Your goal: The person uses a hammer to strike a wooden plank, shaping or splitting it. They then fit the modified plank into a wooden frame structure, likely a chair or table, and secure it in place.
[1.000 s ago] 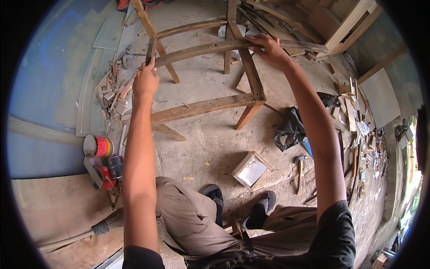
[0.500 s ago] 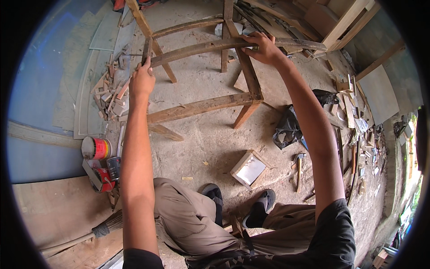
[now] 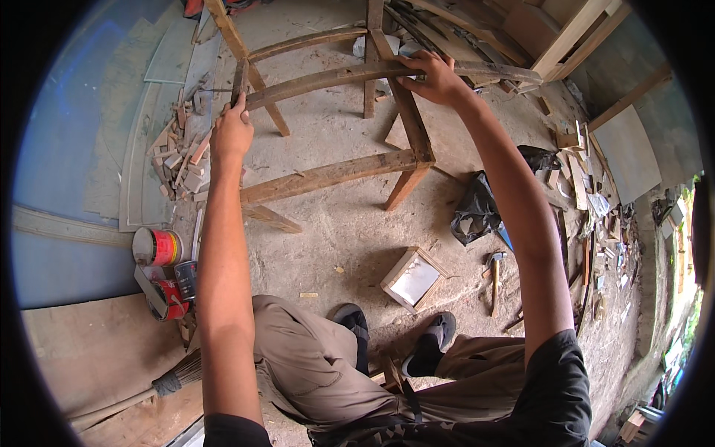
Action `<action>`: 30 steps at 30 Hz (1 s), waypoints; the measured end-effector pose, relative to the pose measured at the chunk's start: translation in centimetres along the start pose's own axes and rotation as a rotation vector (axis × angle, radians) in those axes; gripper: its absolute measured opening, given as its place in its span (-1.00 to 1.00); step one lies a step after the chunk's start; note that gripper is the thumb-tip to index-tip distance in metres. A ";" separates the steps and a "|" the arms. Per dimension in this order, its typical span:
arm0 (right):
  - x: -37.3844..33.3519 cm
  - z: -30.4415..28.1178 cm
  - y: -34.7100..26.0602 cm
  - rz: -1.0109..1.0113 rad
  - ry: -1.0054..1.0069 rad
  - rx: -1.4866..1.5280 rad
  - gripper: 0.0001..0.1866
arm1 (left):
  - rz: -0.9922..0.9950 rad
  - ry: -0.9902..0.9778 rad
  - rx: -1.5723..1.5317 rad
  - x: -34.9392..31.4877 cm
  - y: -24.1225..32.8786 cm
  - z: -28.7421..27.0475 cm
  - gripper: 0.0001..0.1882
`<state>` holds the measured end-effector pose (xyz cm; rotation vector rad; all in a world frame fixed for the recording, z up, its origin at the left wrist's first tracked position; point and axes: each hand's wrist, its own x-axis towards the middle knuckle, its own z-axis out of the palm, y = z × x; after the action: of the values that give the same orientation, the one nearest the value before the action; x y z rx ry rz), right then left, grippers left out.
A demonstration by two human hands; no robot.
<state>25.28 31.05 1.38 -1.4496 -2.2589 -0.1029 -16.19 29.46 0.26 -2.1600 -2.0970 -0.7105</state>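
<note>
A long, slim wooden strip point(image 3: 320, 83) lies across a bare wooden chair frame point(image 3: 335, 176), spanning its two side rails and sticking out well past the right one. My left hand point(image 3: 232, 132) is closed round the strip's left end, at the frame's left side rail; part of its grip is hidden. Where the strip crosses the right side rail, my right hand point(image 3: 434, 77) grips it, thumb on the near side and fingers over the top. The frame's legs rest on the concrete floor.
Wood offcuts point(image 3: 179, 160) lie heaped to the left, near paint cans point(image 3: 158, 246). A small wooden box point(image 3: 415, 279), a hammer point(image 3: 495, 284) and a black plastic bag point(image 3: 477, 212) are on the floor. Scrap wood point(image 3: 577, 179) lines the right side; a broom point(image 3: 167, 384) lies lower left.
The whole view has shifted slightly, with the frame and floor things a little further left and up. Both hands keep their grip on the wooden strip.
</note>
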 end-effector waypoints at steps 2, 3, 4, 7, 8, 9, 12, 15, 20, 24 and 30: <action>0.2 0.1 -0.3 0.021 -0.003 -0.016 -0.48 | 0.001 -0.005 0.002 0.1 -0.1 0.1 -0.53; 0.2 0.2 -0.5 0.028 0.003 -0.030 -0.48 | 0.003 -0.007 0.003 0.1 0.0 0.1 -0.53; 0.3 0.3 -0.6 0.034 0.009 -0.044 -0.48 | 0.006 -0.010 0.004 0.1 0.0 0.0 -0.53; 0.3 0.3 -0.9 0.032 0.022 -0.027 -0.48 | -0.006 -0.014 0.015 0.0 0.0 0.0 -0.53; 0.3 0.3 -1.0 0.031 0.028 -0.029 -0.47 | -0.009 -0.020 0.017 0.0 0.0 -0.1 -0.53; 0.3 0.3 -0.9 0.029 0.034 -0.033 -0.47 | -0.010 -0.025 0.017 0.0 0.1 -0.1 -0.53; 0.3 0.4 -0.7 0.026 0.042 -0.034 -0.45 | -0.017 -0.028 0.010 0.0 0.2 -0.1 -0.52; 0.4 0.6 -0.7 0.011 0.066 -0.041 -0.43 | -0.021 -0.031 -0.020 0.0 0.1 -0.2 -0.52; 0.4 0.6 -1.1 0.015 0.058 -0.025 -0.41 | -0.047 -0.074 -0.089 0.0 -0.1 -0.7 -0.44; 0.2 0.4 -0.5 0.049 0.057 -0.025 -0.41 | -0.302 -0.144 -0.407 0.4 1.0 -1.7 -0.33; 0.3 0.6 -1.0 0.038 0.070 0.034 -0.43 | -0.153 -0.180 -0.407 0.5 -0.5 -1.1 -0.40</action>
<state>24.10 31.01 1.17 -1.4480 -2.1663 -0.1018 -17.04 29.56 1.30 -2.3530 -2.4063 -1.0798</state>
